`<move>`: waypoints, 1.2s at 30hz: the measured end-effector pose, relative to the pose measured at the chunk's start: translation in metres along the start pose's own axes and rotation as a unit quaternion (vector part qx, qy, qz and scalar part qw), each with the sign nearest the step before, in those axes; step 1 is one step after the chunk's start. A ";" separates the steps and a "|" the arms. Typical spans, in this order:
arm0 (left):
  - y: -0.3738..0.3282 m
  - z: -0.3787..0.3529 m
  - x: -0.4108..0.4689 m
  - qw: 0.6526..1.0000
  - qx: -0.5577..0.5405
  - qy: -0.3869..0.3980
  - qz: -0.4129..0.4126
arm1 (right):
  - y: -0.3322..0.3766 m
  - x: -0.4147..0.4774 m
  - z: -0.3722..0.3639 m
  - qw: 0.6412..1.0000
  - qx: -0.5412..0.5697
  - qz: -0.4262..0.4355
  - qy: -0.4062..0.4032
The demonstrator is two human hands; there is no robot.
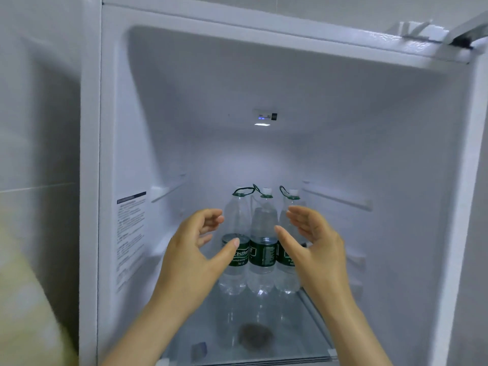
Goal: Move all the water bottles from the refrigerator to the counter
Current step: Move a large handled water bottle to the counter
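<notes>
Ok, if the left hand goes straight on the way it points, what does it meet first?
Most likely the leftmost water bottle: the left hand is open with its thumb in front of that label, though depth is unclear.

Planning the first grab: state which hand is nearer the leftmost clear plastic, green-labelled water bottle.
Left. The left hand hovers beside the leftmost bottle, thumb before its label; the right hand is by the rightmost bottle.
</notes>
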State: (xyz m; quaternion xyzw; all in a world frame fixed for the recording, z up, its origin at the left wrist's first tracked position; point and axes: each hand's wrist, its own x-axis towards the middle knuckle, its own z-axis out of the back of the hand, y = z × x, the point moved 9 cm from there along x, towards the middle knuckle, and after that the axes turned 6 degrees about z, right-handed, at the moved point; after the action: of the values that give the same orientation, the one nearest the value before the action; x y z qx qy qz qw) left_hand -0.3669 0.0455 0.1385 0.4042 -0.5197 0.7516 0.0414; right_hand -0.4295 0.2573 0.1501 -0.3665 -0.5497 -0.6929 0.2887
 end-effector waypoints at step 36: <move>0.211 -0.149 0.194 0.981 0.093 0.021 0.167 | -0.200 0.035 -0.079 0.993 -0.002 -0.113 0.046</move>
State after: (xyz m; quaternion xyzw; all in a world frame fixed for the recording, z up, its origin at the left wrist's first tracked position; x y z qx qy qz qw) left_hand -0.6832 0.0011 0.0874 0.2983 -0.5068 0.8011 -0.1114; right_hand -0.6247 0.2265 0.0589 -0.2701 -0.5725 -0.7382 0.2332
